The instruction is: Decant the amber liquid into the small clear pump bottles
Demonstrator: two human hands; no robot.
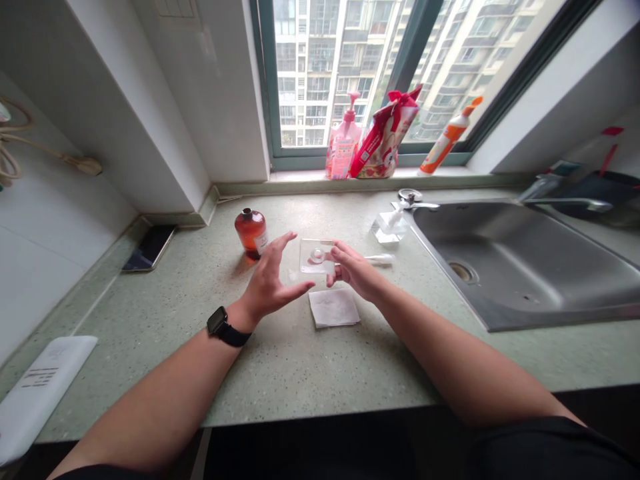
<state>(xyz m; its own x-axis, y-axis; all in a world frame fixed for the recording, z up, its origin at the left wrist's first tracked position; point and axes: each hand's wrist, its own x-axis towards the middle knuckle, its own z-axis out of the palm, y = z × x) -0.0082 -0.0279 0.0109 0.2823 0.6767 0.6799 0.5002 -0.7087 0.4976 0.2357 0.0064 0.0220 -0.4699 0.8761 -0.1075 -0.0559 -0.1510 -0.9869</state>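
Note:
My left hand (270,280) is open to the left of a clear square bottle (309,264), thumb and fingers spread and apart from it. My right hand (356,268) has its fingers and thumb around the bottle's right edge. The round mouth of the bottle faces up and carries no pump. Just below lies a folded white cloth or tissue (334,308). Partly hidden behind my right hand, a white stick-like piece (381,259), perhaps a pump, lies on the counter. An amber bottle (250,232) with a white label stands uncapped behind my left hand.
On the speckled counter (280,373) stand a clear pump bottle (390,228) and, to the right, a steel sink (500,320). A phone (150,248) and a white flat device (47,393) lie left. The sill holds a pink pump bottle (343,150), red bag (385,143) and orange bottle (447,143).

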